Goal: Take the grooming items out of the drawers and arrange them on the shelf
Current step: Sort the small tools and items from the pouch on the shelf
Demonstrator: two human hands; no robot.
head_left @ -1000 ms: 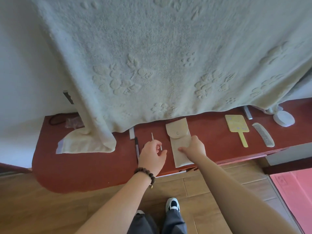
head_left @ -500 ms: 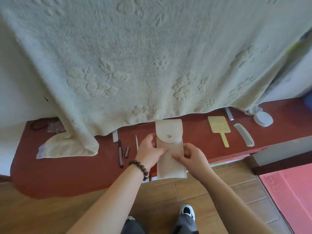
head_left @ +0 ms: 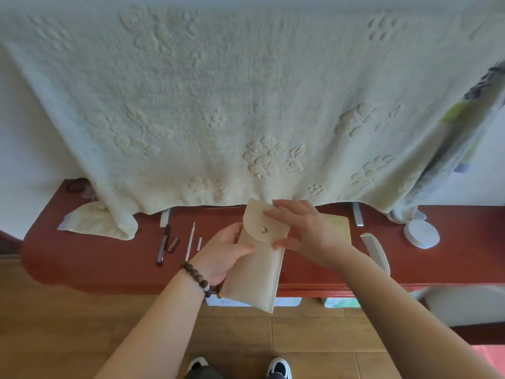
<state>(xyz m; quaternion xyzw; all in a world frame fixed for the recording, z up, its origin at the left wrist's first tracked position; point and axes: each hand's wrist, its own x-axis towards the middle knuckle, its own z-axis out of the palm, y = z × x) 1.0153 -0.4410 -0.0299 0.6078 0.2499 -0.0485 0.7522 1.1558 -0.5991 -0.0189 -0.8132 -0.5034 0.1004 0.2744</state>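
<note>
Lifted now off the red shelf (head_left: 82,258) and held above its front edge: the beige pouch (head_left: 259,266), which lay flat on the wood a second ago. Left hand (head_left: 224,253) gripping the pouch body, fingers curled round its side. Right hand (head_left: 303,231) pinching the snapped flap, thumb below, fingers on top. Likely about to open it for more grooming items. Already laid out: pen-like tools (head_left: 164,244), a thin stick (head_left: 190,239), comb (head_left: 375,251), round white case (head_left: 421,233).
</note>
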